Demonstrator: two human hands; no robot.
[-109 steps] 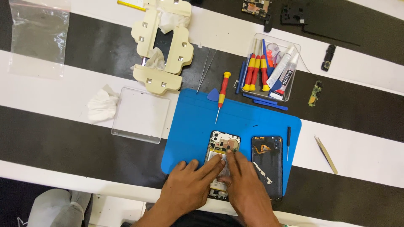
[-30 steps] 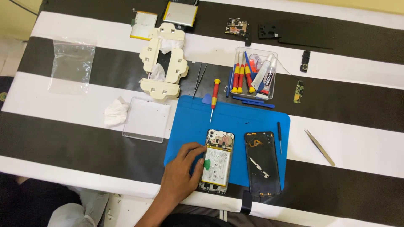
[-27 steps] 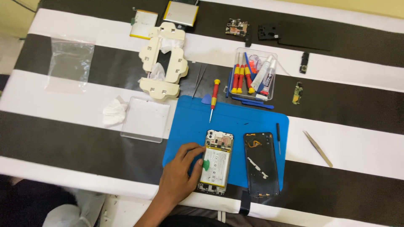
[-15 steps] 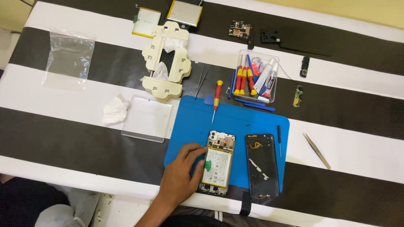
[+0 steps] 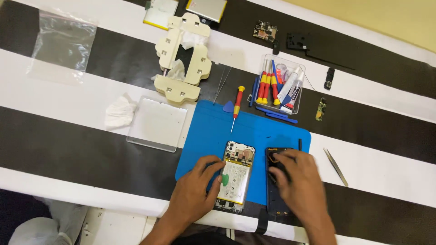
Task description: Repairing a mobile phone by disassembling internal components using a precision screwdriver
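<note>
Blue mat (image 5: 272, 131) lies on the striped bench (image 5: 68, 140), w/ two flat phone parts on it side by side. Left hand (image 5: 197, 193) rests palm-down at the left edge of the opened phone (image 5: 236, 177), fingers loosely spread, thumb near the green pull tab; it steadies the phone rather than gripping it. Right hand (image 5: 297, 181) lies flat over the dark back cover (image 5: 276, 199), fingers curled at its upper end by the orange ring; can't tell whether anything small is pinched under the fingertips, motion blur there.

Handling, as judged: opened phone is light, thin and stiff, but fragile inside. Exposed board at the top, white battery in the middle, so best held by the long side rails, not pressed on the middle. Battery is soft-cased, shouldn't be bent or poked. Back cover is v. light plastic, prob. flexes, slides easily on a hard top; the mat gives some grip. Take it by the edges, away from the ring.

Nearby: red-yellow screwdriver (image 5: 236, 103) at the mat's top edge, blue pick (image 5: 228, 107) just beside it, clear tool tray (image 5: 280, 86) w/ more drivers and a glue tube, tweezers (image 5: 336, 166) to the right of the mat, clear plastic plate (image 5: 156, 123) and crumpled tissue (image 5: 119, 111) to the left, cream clamp jig (image 5: 182, 56) farther up.
</note>
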